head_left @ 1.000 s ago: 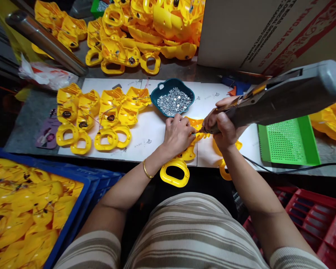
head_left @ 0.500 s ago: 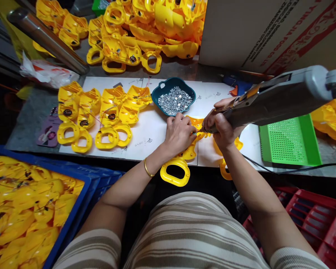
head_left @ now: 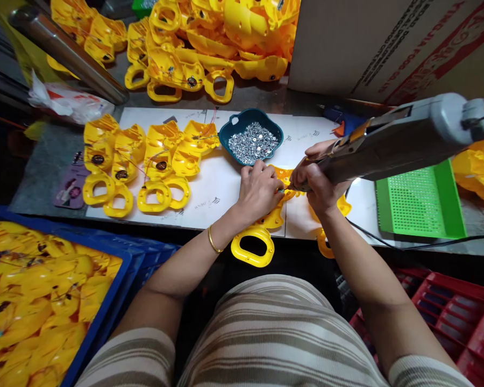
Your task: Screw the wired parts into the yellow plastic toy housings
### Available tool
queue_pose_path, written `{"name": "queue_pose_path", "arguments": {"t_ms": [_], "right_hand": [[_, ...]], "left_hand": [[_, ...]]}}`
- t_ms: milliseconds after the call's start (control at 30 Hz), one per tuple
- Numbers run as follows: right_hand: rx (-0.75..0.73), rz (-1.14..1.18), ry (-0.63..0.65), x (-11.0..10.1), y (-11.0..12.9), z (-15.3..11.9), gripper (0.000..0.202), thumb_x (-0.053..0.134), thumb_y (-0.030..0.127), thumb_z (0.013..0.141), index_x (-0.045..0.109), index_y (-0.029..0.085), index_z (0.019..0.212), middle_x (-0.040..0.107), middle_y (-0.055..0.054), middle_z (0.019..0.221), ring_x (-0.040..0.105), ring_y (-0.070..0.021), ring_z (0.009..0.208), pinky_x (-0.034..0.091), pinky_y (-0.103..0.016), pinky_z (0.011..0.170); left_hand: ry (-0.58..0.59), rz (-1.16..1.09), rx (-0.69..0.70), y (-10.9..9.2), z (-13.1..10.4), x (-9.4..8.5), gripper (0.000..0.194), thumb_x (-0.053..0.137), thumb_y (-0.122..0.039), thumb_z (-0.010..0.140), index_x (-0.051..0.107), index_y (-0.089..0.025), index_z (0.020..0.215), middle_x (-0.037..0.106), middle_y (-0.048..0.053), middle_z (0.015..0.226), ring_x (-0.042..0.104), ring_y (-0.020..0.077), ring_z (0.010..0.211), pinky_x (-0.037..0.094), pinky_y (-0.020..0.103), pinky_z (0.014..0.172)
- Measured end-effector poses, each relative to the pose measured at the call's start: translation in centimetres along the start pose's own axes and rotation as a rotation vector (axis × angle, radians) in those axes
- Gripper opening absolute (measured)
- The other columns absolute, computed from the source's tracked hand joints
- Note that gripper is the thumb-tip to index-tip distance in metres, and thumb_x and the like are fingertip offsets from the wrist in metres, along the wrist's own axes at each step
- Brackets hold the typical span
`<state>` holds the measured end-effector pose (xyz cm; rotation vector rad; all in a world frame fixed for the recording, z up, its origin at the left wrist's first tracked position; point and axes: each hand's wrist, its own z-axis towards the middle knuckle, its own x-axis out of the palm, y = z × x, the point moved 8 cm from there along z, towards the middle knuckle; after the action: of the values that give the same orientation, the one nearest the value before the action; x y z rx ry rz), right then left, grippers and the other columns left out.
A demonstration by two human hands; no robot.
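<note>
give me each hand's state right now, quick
Left hand: fingers bent over the curved yellow plastic shell; grip can't be told.
Right hand: closed around the long grey power tool.

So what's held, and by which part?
The right hand holds the driver by its front end. The left hand is on the yellow shell; its exact hold is hidden.
</note>
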<state>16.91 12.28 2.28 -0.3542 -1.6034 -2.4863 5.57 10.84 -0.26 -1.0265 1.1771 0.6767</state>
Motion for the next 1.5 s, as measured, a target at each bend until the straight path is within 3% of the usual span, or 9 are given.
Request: {"name": "queue_pose_path", "arguments": {"t_ms": [300, 533, 667, 867, 1033, 1267, 1500], "right_hand": [[-0.176, -0.001, 0.024, 0.6, 1.9, 0.1, 0.025, 0.066, 0.050, 0.081, 0.057, 0.032, 0.096, 0.046, 0.006, 0.054, 0.044, -0.0120, 0.037, 0.045, -0.028, 0.039], [-0.227, 0.132, 0.088, 1.6, 3.0, 0.0, 0.018, 0.066, 0.036, 0.084, 0.059, 0.028, 0.098, 0.047, 0.007, 0.052, 0.046, -0.0104, 0.036, 0.040, -0.024, 0.035], [-0.210, 0.103, 0.100, 1.7, 3.1, 0.0, 0.017, 0.065, 0.038, 0.084, 0.059, 0.030, 0.097, 0.047, 0.007, 0.052, 0.044, -0.0109, 0.035, 0.039, -0.025, 0.035], [-0.120, -0.006, 0.012, 1.1, 2.4, 0.2, 0.029, 0.064, 0.057, 0.079, 0.053, 0.034, 0.093, 0.038, 0.007, 0.048, 0.040, -0.0147, 0.034, 0.037, -0.030, 0.036], [-0.154, 0.058, 0.015, 1.0, 2.4, 0.3, 0.018, 0.066, 0.048, 0.081, 0.058, 0.036, 0.093, 0.041, 0.006, 0.049, 0.042, -0.0150, 0.034, 0.034, -0.031, 0.036], [-0.142, -0.055, -0.019, 0.6, 1.8, 0.3, 0.027, 0.063, 0.058, 0.080, 0.054, 0.034, 0.091, 0.039, 0.007, 0.047, 0.038, -0.0145, 0.034, 0.036, -0.031, 0.038], [-0.165, 0.010, -0.019, 0.3, 1.7, 0.3, 0.025, 0.064, 0.052, 0.083, 0.054, 0.034, 0.095, 0.039, 0.008, 0.048, 0.042, -0.0143, 0.036, 0.036, -0.030, 0.039]], "left_hand": [[0.010, 0.009, -0.013, -0.1, 0.0, -0.1, 0.010, 0.068, -0.029, 0.085, 0.076, -0.024, 0.088, 0.066, 0.006, 0.100, 0.047, 0.0280, 0.106, 0.031, 0.043, 0.083], [0.026, 0.002, -0.023, 0.1, 0.0, 0.0, 0.009, 0.068, -0.028, 0.085, 0.076, -0.025, 0.088, 0.066, 0.006, 0.101, 0.046, 0.0290, 0.107, 0.032, 0.043, 0.084], [0.022, -0.004, -0.020, 0.1, 0.0, 0.0, 0.010, 0.067, -0.029, 0.086, 0.076, -0.025, 0.088, 0.065, 0.006, 0.100, 0.046, 0.0289, 0.108, 0.032, 0.043, 0.084], [0.032, -0.009, -0.023, 0.1, 0.0, 0.1, 0.010, 0.068, -0.029, 0.085, 0.075, -0.025, 0.090, 0.065, 0.006, 0.101, 0.046, 0.0283, 0.109, 0.032, 0.044, 0.086], [0.041, -0.004, -0.022, 0.0, 0.0, 0.0, 0.011, 0.068, -0.029, 0.085, 0.076, -0.024, 0.090, 0.064, 0.006, 0.102, 0.046, 0.0287, 0.109, 0.032, 0.044, 0.086], [0.039, -0.005, -0.018, 0.0, 0.0, -0.1, 0.011, 0.067, -0.029, 0.086, 0.076, -0.024, 0.090, 0.065, 0.007, 0.100, 0.046, 0.0285, 0.108, 0.032, 0.044, 0.085], [0.039, 0.002, -0.015, -0.1, 0.0, -0.2, 0.011, 0.067, -0.029, 0.085, 0.076, -0.024, 0.090, 0.065, 0.006, 0.101, 0.046, 0.0282, 0.106, 0.032, 0.044, 0.085]]}}
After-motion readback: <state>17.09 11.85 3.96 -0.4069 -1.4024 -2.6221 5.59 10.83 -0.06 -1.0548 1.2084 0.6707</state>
